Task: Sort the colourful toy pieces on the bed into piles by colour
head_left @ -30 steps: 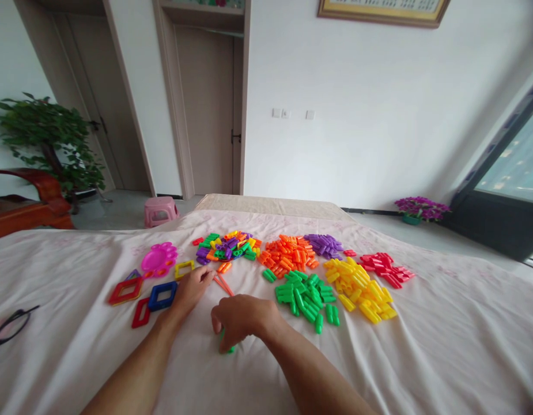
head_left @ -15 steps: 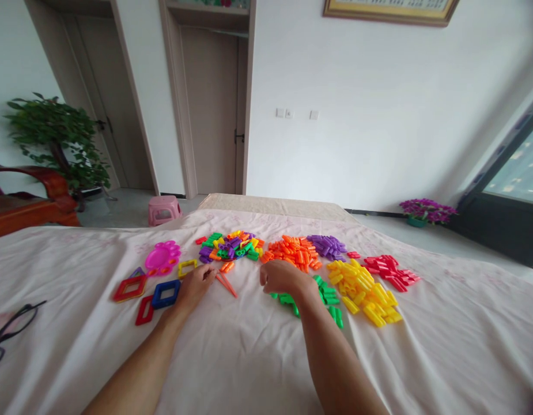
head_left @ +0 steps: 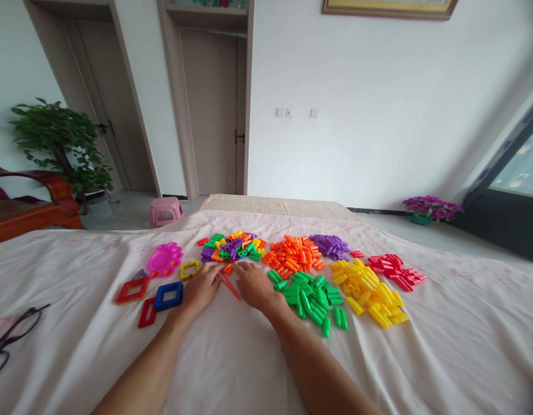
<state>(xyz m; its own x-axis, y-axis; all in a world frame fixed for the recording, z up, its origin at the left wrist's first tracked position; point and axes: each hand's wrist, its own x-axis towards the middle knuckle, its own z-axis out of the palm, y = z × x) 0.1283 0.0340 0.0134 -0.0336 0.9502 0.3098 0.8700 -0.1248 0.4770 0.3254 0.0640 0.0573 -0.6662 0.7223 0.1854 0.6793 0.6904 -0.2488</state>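
Note:
My left hand (head_left: 204,287) is low over the cloth at the front of a mixed pile of coloured plastic tube pieces (head_left: 235,248). Its fingers are bent together; whatever they pinch, if anything, is too small to make out. Opposite it, my right hand (head_left: 254,285) reaches to the same front edge, fingers stretched forward and thumb apart, with no piece visible in it. Orange tweezers (head_left: 230,286) lie between the hands. Small orange pieces (head_left: 228,269) sit by the fingertips. To the right are piles of orange pieces (head_left: 292,255) and green pieces (head_left: 312,297).
Yellow pieces (head_left: 365,288), purple pieces (head_left: 330,246) and red pieces (head_left: 396,270) form piles at the right. Left of my hands are a pink flower-shaped tray (head_left: 164,260), a blue square frame (head_left: 168,296) and a red frame (head_left: 132,290). Eyeglasses (head_left: 19,331) lie far left.
My right hand has moved left from above the green pile to the front of the mixed pile, uncovering the green pieces. My left hand stays close to the tweezers.

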